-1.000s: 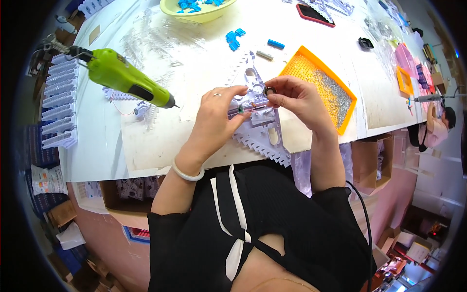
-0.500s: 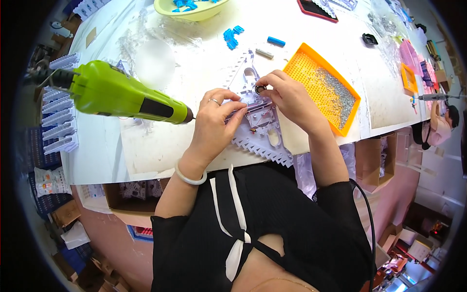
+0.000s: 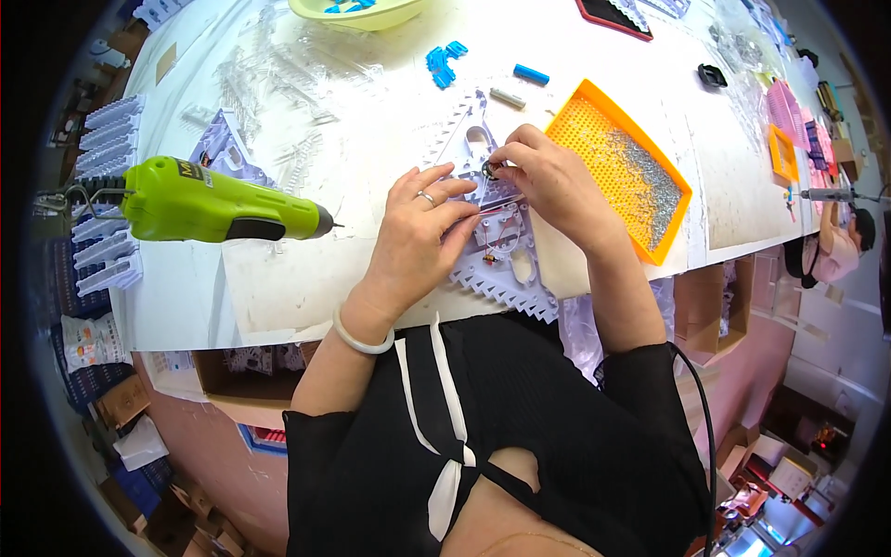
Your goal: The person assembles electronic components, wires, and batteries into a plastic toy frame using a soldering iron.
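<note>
A pale lavender plastic housing (image 3: 534,295) with a toothed edge lies before me, with wires and small parts inside. My right hand (image 3: 557,190) pinches a small round dark part (image 3: 490,170) above the housing's middle. Beside it, my left hand (image 3: 418,232) has thumb and forefinger together at a thin reddish wire (image 3: 494,209), which runs from the fingertips toward the right hand; its other fingers are loosely stretched. To the left, a green electric screwdriver (image 3: 218,202) hangs with its bit toward my left hand, touched by neither hand.
An orange tray (image 3: 676,218) of small screws stands right of my right hand. Beyond the housing lie blue parts (image 3: 445,63), a blue cylinder (image 3: 531,74) and a grey one (image 3: 507,97). Another lavender housing (image 3: 227,148) sits behind the screwdriver. A person (image 3: 840,246) is far right.
The screwdriver has swung left and levelled, away from my left hand. My left fingers have shifted slightly at the housing, uncovering more of its inside. The right hand still pinches the round part.
</note>
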A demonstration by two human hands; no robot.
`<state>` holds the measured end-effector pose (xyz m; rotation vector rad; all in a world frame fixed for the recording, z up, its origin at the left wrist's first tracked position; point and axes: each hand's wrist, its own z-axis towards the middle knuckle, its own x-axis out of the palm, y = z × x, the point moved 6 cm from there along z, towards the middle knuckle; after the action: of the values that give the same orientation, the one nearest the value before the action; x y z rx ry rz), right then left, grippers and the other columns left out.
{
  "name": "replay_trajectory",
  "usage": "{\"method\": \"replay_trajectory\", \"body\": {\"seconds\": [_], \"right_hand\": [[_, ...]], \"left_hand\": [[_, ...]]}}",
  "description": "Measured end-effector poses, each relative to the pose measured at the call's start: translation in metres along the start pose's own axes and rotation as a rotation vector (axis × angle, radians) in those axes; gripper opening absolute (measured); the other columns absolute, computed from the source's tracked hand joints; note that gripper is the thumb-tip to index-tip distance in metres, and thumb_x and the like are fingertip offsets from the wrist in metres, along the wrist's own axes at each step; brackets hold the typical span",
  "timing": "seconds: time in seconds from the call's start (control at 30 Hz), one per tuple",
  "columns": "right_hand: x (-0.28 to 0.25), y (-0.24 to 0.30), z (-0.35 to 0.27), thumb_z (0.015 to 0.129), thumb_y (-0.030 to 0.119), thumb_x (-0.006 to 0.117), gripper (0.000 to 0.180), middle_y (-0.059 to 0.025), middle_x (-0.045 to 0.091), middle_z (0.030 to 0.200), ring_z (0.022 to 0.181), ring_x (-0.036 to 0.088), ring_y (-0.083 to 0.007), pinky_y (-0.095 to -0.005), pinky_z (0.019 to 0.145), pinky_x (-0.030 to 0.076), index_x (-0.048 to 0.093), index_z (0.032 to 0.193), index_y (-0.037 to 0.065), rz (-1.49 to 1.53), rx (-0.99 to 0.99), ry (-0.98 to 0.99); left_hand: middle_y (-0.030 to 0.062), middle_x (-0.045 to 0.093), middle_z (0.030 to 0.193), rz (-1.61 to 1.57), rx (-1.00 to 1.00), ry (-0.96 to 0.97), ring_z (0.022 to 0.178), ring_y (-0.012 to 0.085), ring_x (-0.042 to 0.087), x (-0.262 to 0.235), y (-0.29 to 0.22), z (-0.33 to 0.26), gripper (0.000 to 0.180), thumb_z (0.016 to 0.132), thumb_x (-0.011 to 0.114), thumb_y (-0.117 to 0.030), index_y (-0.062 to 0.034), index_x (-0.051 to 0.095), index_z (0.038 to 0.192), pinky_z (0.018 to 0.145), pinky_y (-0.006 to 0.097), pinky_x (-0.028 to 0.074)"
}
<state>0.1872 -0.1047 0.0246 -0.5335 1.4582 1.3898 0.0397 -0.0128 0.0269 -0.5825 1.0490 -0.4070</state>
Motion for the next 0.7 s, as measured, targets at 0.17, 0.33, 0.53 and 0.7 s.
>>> {"method": "replay_trajectory", "body": {"seconds": [0.17,0.33,0.53,0.7], "right_hand": [[0.002,0.001,0.000,0.089,0.010,0.069,0.013,-0.0094,0.064,0.101,0.087,0.068,-0.0320,-0.0398,0.075,0.055,0.069,0.101,0.006,-0.019,0.014,0.002],[0.003,0.002,0.003,0.088,0.009,0.068,0.012,-0.0105,0.063,0.099,0.085,0.068,-0.0329,-0.0413,0.074,0.055,0.068,0.099,0.004,-0.054,-0.006,0.039],[0.004,0.003,0.008,0.085,0.007,0.069,0.009,-0.0119,0.063,0.095,0.083,0.067,-0.0345,-0.0424,0.073,0.054,0.067,0.093,0.003,-0.063,-0.060,0.050],[0.005,0.007,0.014,0.084,0.004,0.066,0.004,-0.0122,0.063,0.093,0.081,0.067,-0.0353,-0.0438,0.072,0.054,0.067,0.088,0.003,-0.086,-0.074,0.066]], "left_hand": [[0.0068,0.073,0.116,0.002,0.021,0.029,0.129,0.0305,0.056,0.003,-0.001,0.001,0.012,0.084,0.076,-0.010,-0.0073,0.076,0.095,0.113,0.052,0.035],[0.0085,0.071,0.120,0.082,0.046,0.017,0.131,0.0319,0.054,0.004,-0.002,0.003,0.030,0.083,0.080,-0.022,-0.0042,0.073,0.106,0.115,0.053,0.033],[0.0103,0.067,0.123,0.202,0.098,0.074,0.132,0.0333,0.052,0.003,-0.004,0.015,0.043,0.080,0.082,-0.034,-0.0015,0.072,0.108,0.116,0.055,0.031],[0.0119,0.067,0.122,0.184,0.082,0.093,0.131,0.0336,0.052,0.006,-0.004,0.016,0.043,0.080,0.082,-0.034,-0.0010,0.073,0.105,0.116,0.055,0.030]]}}
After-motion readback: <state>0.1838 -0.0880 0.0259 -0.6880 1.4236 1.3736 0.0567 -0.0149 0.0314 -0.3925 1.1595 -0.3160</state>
